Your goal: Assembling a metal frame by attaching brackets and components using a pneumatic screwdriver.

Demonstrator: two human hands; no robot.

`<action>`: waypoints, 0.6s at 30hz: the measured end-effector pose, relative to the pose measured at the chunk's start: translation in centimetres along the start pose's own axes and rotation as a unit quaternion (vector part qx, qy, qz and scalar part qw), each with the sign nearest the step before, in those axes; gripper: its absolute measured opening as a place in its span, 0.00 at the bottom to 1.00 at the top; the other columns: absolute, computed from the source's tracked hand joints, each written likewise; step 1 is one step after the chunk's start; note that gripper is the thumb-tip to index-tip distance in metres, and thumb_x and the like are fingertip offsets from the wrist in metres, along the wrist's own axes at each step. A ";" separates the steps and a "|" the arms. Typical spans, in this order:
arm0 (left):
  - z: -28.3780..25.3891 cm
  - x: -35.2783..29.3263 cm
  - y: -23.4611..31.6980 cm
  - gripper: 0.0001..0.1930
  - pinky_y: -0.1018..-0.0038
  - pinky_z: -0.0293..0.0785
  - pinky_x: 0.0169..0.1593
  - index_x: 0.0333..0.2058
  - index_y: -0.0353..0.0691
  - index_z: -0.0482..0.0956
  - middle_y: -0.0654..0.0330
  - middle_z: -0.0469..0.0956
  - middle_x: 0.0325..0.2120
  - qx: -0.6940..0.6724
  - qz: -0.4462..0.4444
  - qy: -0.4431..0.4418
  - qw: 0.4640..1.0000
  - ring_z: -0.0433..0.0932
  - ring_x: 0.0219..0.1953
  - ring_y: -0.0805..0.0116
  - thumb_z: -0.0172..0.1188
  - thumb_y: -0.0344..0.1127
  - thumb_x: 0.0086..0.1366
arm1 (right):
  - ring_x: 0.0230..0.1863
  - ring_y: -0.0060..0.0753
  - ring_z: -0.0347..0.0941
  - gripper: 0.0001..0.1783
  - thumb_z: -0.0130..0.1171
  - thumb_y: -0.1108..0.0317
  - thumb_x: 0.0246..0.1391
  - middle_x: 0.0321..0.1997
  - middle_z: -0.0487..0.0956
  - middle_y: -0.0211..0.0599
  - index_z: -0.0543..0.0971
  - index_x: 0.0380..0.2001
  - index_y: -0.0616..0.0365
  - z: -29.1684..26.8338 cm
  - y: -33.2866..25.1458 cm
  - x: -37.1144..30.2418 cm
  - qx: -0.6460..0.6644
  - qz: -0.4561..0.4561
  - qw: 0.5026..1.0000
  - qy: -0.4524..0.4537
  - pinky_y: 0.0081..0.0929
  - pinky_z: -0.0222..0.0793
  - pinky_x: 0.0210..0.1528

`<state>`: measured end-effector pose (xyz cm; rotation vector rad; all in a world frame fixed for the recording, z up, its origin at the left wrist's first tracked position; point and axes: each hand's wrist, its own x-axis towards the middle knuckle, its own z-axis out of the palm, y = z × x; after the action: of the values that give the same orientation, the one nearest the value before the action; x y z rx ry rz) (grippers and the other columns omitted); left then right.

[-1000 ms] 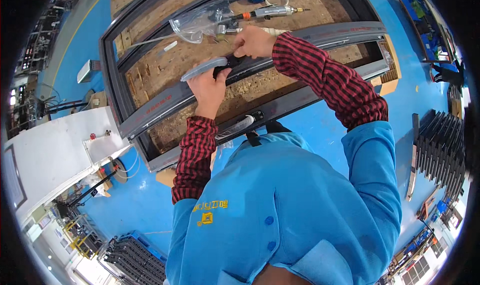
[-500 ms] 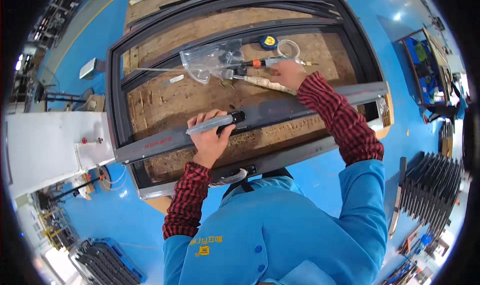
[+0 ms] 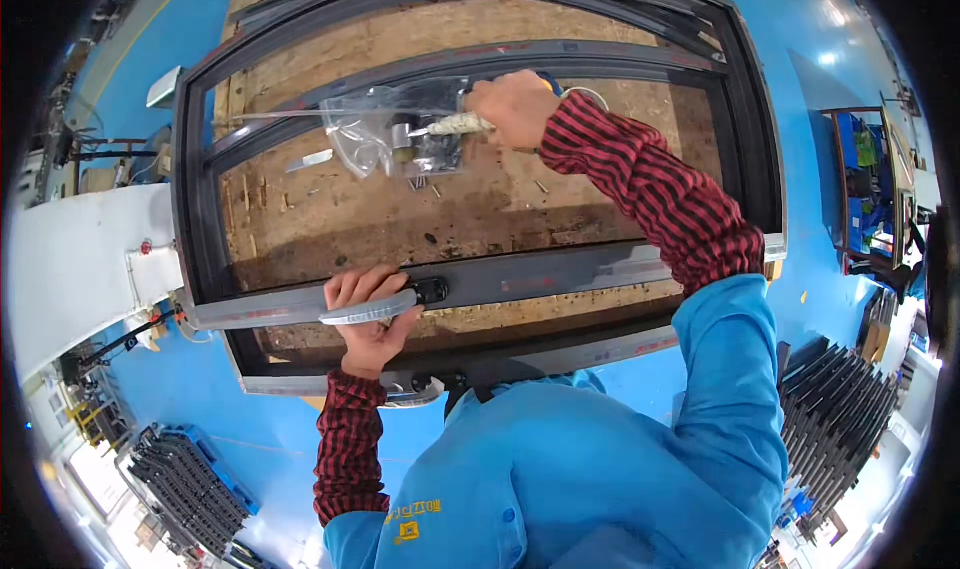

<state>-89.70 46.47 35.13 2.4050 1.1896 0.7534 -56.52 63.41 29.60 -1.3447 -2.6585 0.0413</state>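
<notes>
A: What is the left hand (image 3: 365, 314) doing?

B: It is clamped around a silvery handle (image 3: 368, 312) seated on the near grey rail (image 3: 560, 274) of the dark window frame (image 3: 195, 199), beside a small black fitting (image 3: 432, 290). The frame lies flat on the wooden bench (image 3: 400, 209).

A: And further right?

B: The right hand (image 3: 515, 107) is stretched to the far side, fingers closed on a pale-gripped tool (image 3: 450, 126) that lies against a clear plastic bag (image 3: 395, 134) of small hardware. I think it is a screwdriver, but the fisheye blurs it.

A: So which step is this?

B: I judge it is fitting the handle: one hand steadies it while the other fetches the tool. The next move calls for carrying the tool back across the open middle of the frame to the handle without shifting it.

A: Room to move?

B: The centre panel is open board; the cross rail (image 3: 620, 61) and frame edges are the things to clear.
</notes>
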 end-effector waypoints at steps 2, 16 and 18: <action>0.1 0.4 -0.1 0.19 0.62 0.62 0.55 0.41 0.49 0.82 0.68 0.80 0.45 -0.001 -0.005 -0.007 1.000 0.75 0.42 0.64 0.70 0.43 0.48 | 0.33 0.44 0.73 0.14 0.63 0.64 0.46 0.36 0.73 0.37 0.74 0.36 0.53 0.8 0.7 0.5 0.010 -0.033 0.999 0.010 0.41 0.69 0.35; -0.2 -0.1 -0.1 0.19 0.63 0.62 0.54 0.41 0.50 0.82 0.68 0.80 0.44 0.005 -0.014 -0.005 1.000 0.75 0.42 0.65 0.69 0.45 0.48 | 0.37 0.41 0.72 0.10 0.61 0.73 0.49 0.38 0.70 0.35 0.72 0.34 0.54 4.0 0.0 -12.7 0.275 -0.107 0.955 -0.028 0.35 0.70 0.41; -0.2 -0.3 0.0 0.20 0.63 0.62 0.54 0.41 0.50 0.82 0.69 0.80 0.44 0.013 -0.019 -0.006 1.000 0.75 0.41 0.65 0.69 0.46 0.48 | 0.37 0.42 0.72 0.09 0.62 0.73 0.49 0.37 0.70 0.35 0.73 0.33 0.54 4.7 0.0 -13.0 0.256 -0.103 0.961 -0.019 0.34 0.70 0.40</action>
<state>-89.92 46.25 35.23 2.3967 1.2438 0.7161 -49.68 53.24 23.22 -0.9036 -2.5437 0.6824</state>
